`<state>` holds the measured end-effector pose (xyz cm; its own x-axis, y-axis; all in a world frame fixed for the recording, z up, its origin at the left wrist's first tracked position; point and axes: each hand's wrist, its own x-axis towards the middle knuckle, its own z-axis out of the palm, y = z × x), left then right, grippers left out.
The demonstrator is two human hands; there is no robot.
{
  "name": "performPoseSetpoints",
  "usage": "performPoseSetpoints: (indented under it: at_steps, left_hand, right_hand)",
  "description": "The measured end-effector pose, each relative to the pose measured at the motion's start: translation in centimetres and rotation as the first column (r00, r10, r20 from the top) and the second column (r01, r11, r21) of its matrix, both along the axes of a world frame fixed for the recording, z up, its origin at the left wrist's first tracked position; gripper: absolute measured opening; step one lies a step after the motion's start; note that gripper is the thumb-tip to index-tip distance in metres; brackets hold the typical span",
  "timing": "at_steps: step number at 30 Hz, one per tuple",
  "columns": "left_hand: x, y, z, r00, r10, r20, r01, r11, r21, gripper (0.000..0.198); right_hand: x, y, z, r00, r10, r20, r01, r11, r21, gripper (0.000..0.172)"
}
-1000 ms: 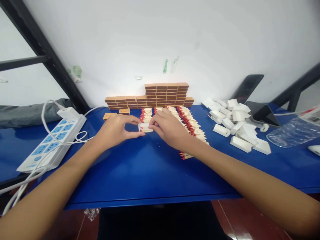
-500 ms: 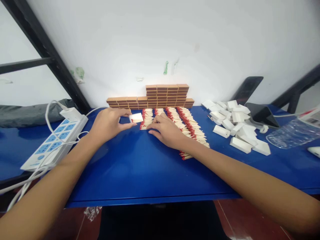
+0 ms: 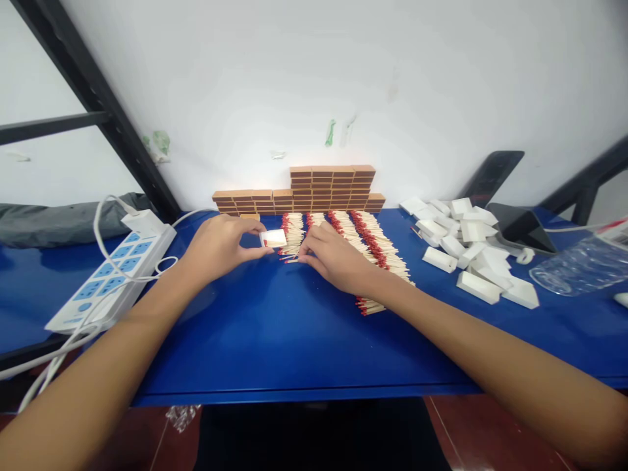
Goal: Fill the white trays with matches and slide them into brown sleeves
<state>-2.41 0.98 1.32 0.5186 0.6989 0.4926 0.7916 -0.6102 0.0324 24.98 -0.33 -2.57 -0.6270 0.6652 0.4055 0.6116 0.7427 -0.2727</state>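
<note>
Between thumb and fingers, my left hand (image 3: 223, 245) grips a small white matchbox tray (image 3: 275, 238), tilted so its inside shows a few red-tipped matches. Just to its right, my right hand (image 3: 331, 258) has its fingertips pinched on matches (image 3: 291, 260) at the near end of the leftmost row. Rows of matches (image 3: 380, 245) with red heads lie side by side on the blue table (image 3: 235, 353), partly covered by my right hand and forearm.
Brown matchboxes (image 3: 331, 190) are stacked along the wall. White matchbox trays (image 3: 478, 239) lie heaped at right, near a dark phone-like object (image 3: 498, 176) and a clear plastic bottle (image 3: 579, 265). A power strip (image 3: 112, 278) with white cables sits at left.
My right fingertips have drawn slightly toward me, and a few matches now lie apart at the row's near end. The left hand still holds the tray. The view has shifted slightly.
</note>
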Motion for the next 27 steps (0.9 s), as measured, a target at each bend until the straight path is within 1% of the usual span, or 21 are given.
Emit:
performPoseSetpoints:
  at_steps: [3, 5, 8, 10, 12, 15, 17, 19, 23, 27]
  left_hand:
    - [0.4, -0.3, -0.1, 0.999, -0.038, -0.006, 0.038, 0.998, -0.045, 0.033]
    - [0.9, -0.6, -0.3, 0.994, -0.105, 0.036, 0.107, 0.992, -0.068, 0.033]
    - [1.8, -1.1, -0.7, 0.969, -0.218, 0.118, 0.225, 0.973, -0.052, 0.035]
    - [2.1, -1.3, -0.9, 0.959, -0.250, 0.136, 0.256, 0.966, -0.029, 0.035]
    - [2.0, -1.3, -0.9, 0.966, -0.218, 0.135, 0.222, 0.975, -0.016, 0.035]
    - [1.3, -0.9, -0.5, 0.988, -0.098, 0.122, 0.097, 0.995, 0.008, 0.034]
    - [0.7, -0.6, -0.2, 0.993, -0.026, 0.118, 0.022, 0.999, 0.035, 0.031]
    - [0.3, -0.3, 0.1, 0.992, 0.019, 0.122, -0.025, 0.998, 0.050, 0.030]
    - [0.0, -0.1, 0.3, 0.992, 0.047, 0.117, -0.052, 0.998, 0.043, 0.028]
    - [0.1, -0.2, 0.0, 0.992, 0.019, 0.123, -0.024, 0.999, 0.033, 0.029]
  right_hand:
    - [0.1, -0.1, 0.3, 0.999, -0.029, -0.034, 0.032, 0.996, 0.081, 0.017]
    - [-0.2, -0.2, 0.4, 0.996, -0.065, -0.054, 0.072, 0.988, 0.140, 0.016]
    - [-0.7, -0.5, 0.4, 0.995, -0.078, -0.065, 0.090, 0.975, 0.203, 0.016]
    - [-0.9, -0.6, 0.4, 0.996, -0.048, -0.076, 0.063, 0.975, 0.214, 0.017]
    - [-0.8, -0.6, 0.4, 0.994, -0.016, -0.111, 0.039, 0.978, 0.207, 0.018]
    - [-0.2, 0.0, 0.2, 0.986, -0.030, -0.167, 0.061, 0.981, 0.185, 0.016]
    - [0.2, 0.6, -0.1, 0.987, -0.055, -0.149, 0.079, 0.983, 0.164, 0.016]
    - [0.6, 1.1, -0.5, 0.996, -0.053, -0.076, 0.064, 0.988, 0.138, 0.016]
    - [0.9, 1.7, -1.0, 0.997, -0.045, 0.060, 0.038, 0.992, 0.120, 0.014]
    - [1.0, 1.7, -0.9, 0.994, -0.057, 0.093, 0.046, 0.992, 0.118, 0.016]
